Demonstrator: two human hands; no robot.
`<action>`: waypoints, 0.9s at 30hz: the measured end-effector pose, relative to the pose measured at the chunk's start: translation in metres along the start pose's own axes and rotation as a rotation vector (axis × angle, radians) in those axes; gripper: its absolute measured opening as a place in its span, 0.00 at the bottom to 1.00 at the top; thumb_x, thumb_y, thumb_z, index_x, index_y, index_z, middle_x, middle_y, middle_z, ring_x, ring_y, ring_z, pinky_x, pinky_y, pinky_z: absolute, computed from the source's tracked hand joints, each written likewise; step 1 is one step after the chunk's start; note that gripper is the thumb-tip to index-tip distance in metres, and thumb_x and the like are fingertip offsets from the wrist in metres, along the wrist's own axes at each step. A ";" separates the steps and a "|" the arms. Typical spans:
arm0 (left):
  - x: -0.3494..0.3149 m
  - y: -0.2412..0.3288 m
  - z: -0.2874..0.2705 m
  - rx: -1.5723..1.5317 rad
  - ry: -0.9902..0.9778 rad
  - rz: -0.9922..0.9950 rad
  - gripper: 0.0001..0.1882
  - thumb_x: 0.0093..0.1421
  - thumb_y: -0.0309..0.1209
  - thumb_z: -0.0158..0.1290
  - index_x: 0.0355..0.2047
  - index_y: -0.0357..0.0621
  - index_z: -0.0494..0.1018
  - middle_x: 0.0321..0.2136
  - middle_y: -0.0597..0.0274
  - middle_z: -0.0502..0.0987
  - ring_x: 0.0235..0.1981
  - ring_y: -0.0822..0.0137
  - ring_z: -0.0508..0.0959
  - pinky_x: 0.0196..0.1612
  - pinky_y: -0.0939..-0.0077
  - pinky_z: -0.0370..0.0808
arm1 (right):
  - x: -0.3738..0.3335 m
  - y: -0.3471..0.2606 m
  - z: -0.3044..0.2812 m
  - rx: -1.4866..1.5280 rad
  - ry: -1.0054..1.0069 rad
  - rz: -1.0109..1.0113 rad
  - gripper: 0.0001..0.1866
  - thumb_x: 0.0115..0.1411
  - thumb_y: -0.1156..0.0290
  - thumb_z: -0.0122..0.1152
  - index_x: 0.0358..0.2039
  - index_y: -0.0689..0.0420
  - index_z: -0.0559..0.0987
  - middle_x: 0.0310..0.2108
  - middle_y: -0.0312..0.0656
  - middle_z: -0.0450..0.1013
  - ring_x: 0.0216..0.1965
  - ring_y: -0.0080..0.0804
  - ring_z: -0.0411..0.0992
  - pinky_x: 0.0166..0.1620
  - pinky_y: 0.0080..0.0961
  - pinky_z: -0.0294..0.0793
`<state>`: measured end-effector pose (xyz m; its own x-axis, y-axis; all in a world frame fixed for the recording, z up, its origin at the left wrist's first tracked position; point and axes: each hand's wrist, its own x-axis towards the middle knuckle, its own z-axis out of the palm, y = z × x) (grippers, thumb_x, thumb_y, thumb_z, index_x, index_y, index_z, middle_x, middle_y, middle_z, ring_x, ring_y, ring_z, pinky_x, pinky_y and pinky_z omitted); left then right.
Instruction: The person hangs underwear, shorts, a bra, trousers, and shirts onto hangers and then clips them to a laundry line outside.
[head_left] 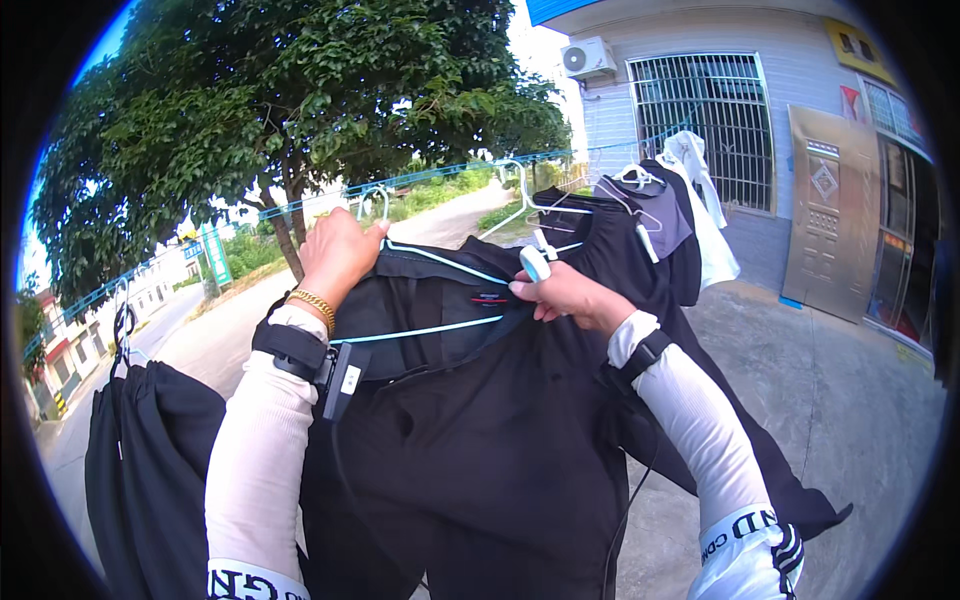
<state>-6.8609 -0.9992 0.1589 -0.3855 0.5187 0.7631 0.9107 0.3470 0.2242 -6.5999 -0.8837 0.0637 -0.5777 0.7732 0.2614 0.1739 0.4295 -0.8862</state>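
Observation:
Black trousers (470,450) hang in front of me from a pale blue hanger (450,264), whose bars run across the inside of the waistband. My left hand (338,250) is closed at the left side of the waistband, near the hanger's hook. At the waistband's right end, my right hand (572,298) pinches the cloth between thumb and fingers. A white clip (534,262) with a rounded end stands right beside my right thumb. The fingertips of my left hand are partly hidden behind the cloth.
A blue clothesline (430,174) crosses the view. Another black garment (150,450) hangs at the left. More dark clothes, a grey shirt (655,212) and a white garment (712,250) hang at the right. Behind stand a tree (300,90), a barred window (700,120) and a metal door (828,220).

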 end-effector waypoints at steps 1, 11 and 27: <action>0.006 0.007 0.010 0.001 -0.035 -0.019 0.35 0.51 0.53 0.58 0.43 0.30 0.69 0.39 0.39 0.77 0.43 0.45 0.77 0.45 0.57 0.73 | -0.002 0.004 0.005 -0.034 -0.015 -0.011 0.23 0.55 0.61 0.64 0.49 0.61 0.75 0.29 0.35 0.71 0.24 0.19 0.67 0.28 0.18 0.67; 0.032 0.007 0.114 -0.091 0.124 -0.237 0.31 0.52 0.39 0.60 0.50 0.35 0.62 0.48 0.43 0.70 0.49 0.44 0.72 0.48 0.54 0.71 | -0.009 0.011 0.075 0.045 -0.259 0.016 0.23 0.55 0.63 0.63 0.46 0.66 0.73 0.31 0.39 0.70 0.27 0.23 0.66 0.33 0.20 0.69; 0.070 -0.070 0.202 -0.397 0.180 0.058 0.22 0.54 0.39 0.60 0.36 0.29 0.70 0.22 0.47 0.77 0.27 0.49 0.79 0.31 0.60 0.74 | 0.020 0.049 0.051 -0.052 -0.328 0.035 0.21 0.54 0.66 0.64 0.46 0.65 0.74 0.38 0.44 0.74 0.39 0.34 0.73 0.44 0.27 0.72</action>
<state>-6.9815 -0.8295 0.0739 -0.3320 0.3716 0.8670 0.9300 -0.0246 0.3666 -6.6439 -0.8714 0.0062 -0.7955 0.5997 0.0868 0.2331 0.4352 -0.8696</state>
